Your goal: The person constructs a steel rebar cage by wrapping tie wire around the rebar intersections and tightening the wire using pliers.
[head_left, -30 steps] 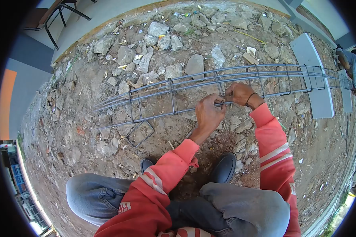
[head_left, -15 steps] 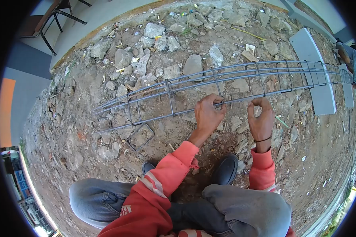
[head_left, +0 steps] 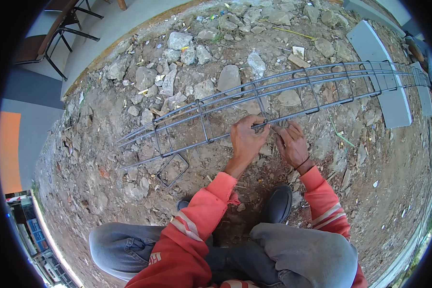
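The rebar cage (head_left: 260, 101) spanned ten to two o'clock, crossing a grey slab (head_left: 397, 108) at two, presumably for support. The left hand (head_left: 247, 139) gripped its near bar at twelve, apparently for steadiness; the right hand's (head_left: 294, 146) fingers were curled alongside, contents indiscernible.

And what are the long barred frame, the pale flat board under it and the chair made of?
Frame: probably steel, dull grey, given its slim rods and bent loops.
Board: matt grey with crisp edges; concrete or painted wood, unclear.
Chair: slim black legs suggest painted metal; brown seat, wood or plastic.
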`<state>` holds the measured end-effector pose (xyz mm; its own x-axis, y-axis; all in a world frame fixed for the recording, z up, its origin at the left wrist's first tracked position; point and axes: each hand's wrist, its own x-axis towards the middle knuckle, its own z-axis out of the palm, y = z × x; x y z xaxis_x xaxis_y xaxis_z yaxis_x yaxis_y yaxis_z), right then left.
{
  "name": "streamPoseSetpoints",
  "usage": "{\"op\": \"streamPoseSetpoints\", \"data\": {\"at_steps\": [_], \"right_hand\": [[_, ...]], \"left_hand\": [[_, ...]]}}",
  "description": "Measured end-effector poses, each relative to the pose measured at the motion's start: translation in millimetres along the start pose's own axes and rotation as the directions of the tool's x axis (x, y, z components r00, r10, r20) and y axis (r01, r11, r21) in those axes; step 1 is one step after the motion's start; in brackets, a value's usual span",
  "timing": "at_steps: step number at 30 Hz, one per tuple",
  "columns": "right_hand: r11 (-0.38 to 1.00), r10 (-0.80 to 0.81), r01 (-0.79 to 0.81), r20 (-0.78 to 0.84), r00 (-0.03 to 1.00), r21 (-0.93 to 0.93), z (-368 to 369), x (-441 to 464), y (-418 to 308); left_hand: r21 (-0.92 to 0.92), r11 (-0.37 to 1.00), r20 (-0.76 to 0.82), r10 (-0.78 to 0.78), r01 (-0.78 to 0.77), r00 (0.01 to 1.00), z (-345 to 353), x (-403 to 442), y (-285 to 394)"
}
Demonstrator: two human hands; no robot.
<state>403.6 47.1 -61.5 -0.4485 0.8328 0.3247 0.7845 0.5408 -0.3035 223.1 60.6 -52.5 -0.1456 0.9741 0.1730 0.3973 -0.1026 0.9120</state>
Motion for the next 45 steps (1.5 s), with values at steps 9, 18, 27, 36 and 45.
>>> {"op": "streamPoseSetpoints", "data": {"at_steps": [9, 18, 27, 36, 45], "right_hand": [[0.919, 0.225, -0.288, 0.242, 0.944, 0.269, -12, 15, -6], [0.827, 0.535, -0.544, 0.096, 0.839, 0.145, -21, 3, -62], [0.850, 0.470, -0.459, 0.021, 0.882, 0.257, -38, 25, -89], [0.126, 0.655, -0.714, 0.482, 0.581, 0.689, -26, 11, -14], [0.684, 0.617, -0.523, -0.021, 0.787, 0.509, 14, -21, -34]], "left_hand": [[-0.044, 0.999, -0.026, 0.008, -0.009, 1.000, 4, -2, -3], [0.045, 0.938, -0.035, 0.344, -0.342, 0.938, 2, -7, -22], [0.114, 0.820, 0.085, 0.555, -0.561, 0.828, -3, -10, -43], [0.062, 0.881, 0.078, 0.464, -0.468, 0.883, -1, -6, -31], [0.060, 0.994, 0.405, -0.103, 0.086, 0.908, -32, 42, -7]]}}
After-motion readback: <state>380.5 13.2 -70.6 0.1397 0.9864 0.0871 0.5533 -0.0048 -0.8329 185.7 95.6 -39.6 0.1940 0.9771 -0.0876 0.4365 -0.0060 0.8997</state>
